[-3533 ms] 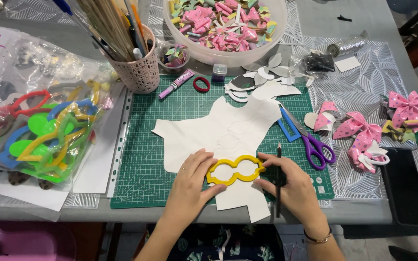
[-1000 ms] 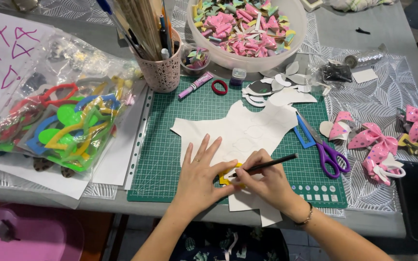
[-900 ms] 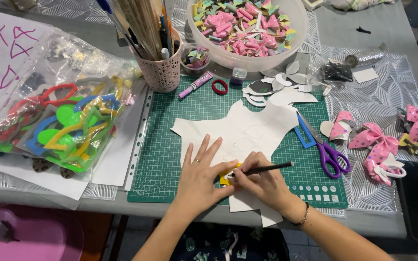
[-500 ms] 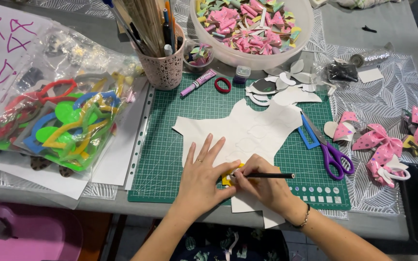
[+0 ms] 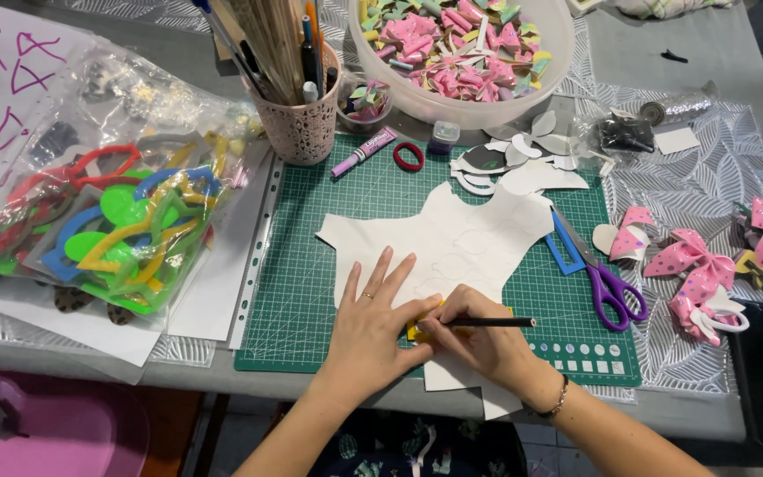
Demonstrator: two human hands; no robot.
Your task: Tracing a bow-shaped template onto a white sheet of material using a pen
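Head view | left hand (image 5: 371, 329) flat, fingers spread, pressing yellow template (image 5: 420, 330) onto white sheet (image 5: 452, 247) on green cutting mat (image 5: 311, 283) | right hand (image 5: 480, 340) grasping black pencil (image 5: 492, 322), tip at template.

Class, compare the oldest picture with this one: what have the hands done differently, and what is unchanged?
The left hand spread flat over the yellow template, now mostly hidden. The right hand turned the pencil from upright to sideways, tip at the template. White sheet, scissors unchanged.
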